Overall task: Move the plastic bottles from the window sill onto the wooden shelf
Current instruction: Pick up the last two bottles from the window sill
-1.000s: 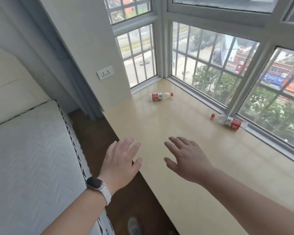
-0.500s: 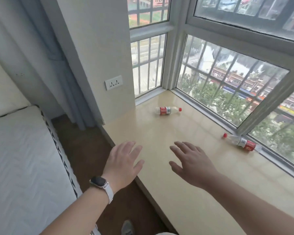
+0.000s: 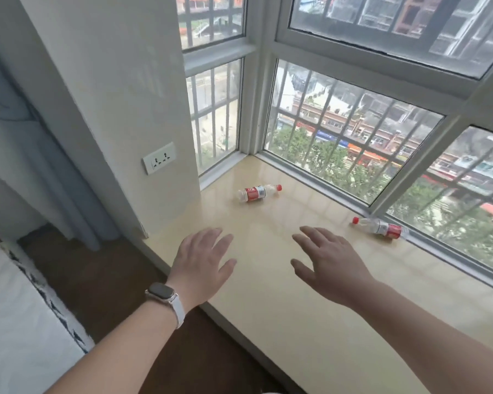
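Two clear plastic bottles with red labels and red caps lie on their sides on the pale beige window sill (image 3: 310, 322). The far bottle (image 3: 258, 192) rests near the corner of the windows. The right bottle (image 3: 380, 228) lies against the window frame. My left hand (image 3: 201, 264), with a watch on its wrist, hovers open over the sill's near edge. My right hand (image 3: 329, 261) hovers open over the sill, left of the right bottle. Neither hand touches a bottle. No wooden shelf is in view.
Barred windows (image 3: 353, 143) close off the back and right of the sill. A wall with a power socket (image 3: 159, 158) stands at the left. A grey curtain (image 3: 40, 166), dark wooden floor (image 3: 97, 280) and a white mattress (image 3: 17, 336) lie to the left.
The view has tilted upward and moved closer to the sill. Both hands stay open and have reached slightly further forward over the sill. The bottles have not moved.
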Motion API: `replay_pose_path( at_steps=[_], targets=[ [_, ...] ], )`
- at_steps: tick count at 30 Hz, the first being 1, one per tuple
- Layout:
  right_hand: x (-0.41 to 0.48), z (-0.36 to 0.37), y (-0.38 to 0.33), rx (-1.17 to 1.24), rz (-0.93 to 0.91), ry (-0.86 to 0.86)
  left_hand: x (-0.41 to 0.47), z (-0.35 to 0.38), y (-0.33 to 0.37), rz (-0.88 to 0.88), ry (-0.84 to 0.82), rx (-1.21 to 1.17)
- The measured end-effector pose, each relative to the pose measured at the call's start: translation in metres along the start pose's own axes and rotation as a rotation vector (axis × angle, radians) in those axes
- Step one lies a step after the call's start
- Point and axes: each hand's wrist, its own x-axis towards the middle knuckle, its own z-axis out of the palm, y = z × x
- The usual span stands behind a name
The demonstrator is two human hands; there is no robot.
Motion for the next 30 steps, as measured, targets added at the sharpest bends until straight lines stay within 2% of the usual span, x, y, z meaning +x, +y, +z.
replay_pose_path(
  at_steps=[5,8,15,23,30],
  targets=[
    [0.010,0.001,0.016,0.039,0.080,0.009,0.034,0.004,0.010,0.067,0.017,-0.003],
    [0.013,0.012,0.028,0.084,0.113,-0.003,0.052,0.013,0.017,0.088,-0.032,-0.011],
    [0.052,0.035,0.077,0.176,0.166,-0.036,0.101,0.032,0.017,0.026,-0.142,0.039],
    [0.093,0.047,0.138,0.238,0.157,-0.002,0.181,0.043,0.058,0.183,-0.200,0.198],
    [0.105,0.074,0.202,0.256,0.255,-0.041,0.259,0.091,0.079,0.258,-0.289,0.189]
  ],
)
